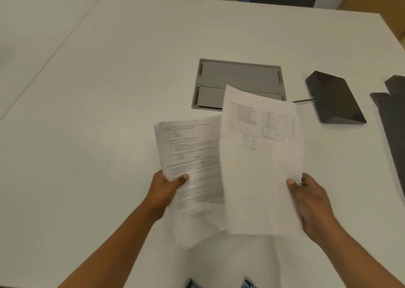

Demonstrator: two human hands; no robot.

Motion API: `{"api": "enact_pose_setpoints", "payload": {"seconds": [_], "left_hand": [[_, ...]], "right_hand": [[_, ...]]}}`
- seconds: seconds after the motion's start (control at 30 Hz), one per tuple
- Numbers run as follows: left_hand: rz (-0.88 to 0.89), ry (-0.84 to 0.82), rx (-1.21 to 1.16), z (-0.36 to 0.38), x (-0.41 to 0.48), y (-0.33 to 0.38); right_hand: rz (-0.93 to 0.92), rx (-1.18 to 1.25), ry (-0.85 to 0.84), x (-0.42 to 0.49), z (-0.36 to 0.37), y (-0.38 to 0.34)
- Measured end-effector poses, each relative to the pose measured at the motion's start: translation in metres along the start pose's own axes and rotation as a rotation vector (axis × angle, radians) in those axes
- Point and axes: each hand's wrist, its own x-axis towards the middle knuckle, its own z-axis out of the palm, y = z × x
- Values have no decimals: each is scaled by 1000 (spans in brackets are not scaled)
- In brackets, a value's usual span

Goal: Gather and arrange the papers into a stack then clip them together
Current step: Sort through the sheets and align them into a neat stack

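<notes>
Above a smooth white table [109,90], a left hand [166,187] pinches a thin sheaf [192,156] of printed papers while the right hand [311,202] grips one limp sheet [260,167] overlapping it. Gathering looks nearly finished; squaring and clipping remain, no clip visible. Beyond lie a grey hatch [236,75] and a matte black wedge [333,97].

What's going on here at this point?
A person at a white table is gathering papers. The left hand grips a stack of printed pages, and the right hand holds a sheet that overlaps the stack's right edge. The sheet is not yet squared with the stack, and no clip is in view. A grey hatch and a black box lie beyond the papers.
</notes>
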Motion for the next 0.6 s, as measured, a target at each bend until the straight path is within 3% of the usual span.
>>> {"api": "enact_pose_setpoints", "payload": {"seconds": [0.1, 0.3, 0.47, 0.53, 0.6], "left_hand": [[1, -38, 26, 21, -3, 5], [28, -124, 15, 46, -17, 19], [-88, -39, -94, 56, -19, 28], [-139, -60, -215, 56, -15, 31], [-83, -116, -205, 56, -11, 34]], "right_hand": [[-30, -80, -46, -2, 22, 8], [-157, -366, 47, -1, 34, 15], [-16, -227, -89, 6, 30, 7], [-11, -205, -148, 7, 28, 4], [-42, -184, -127, 8, 27, 5]]}}
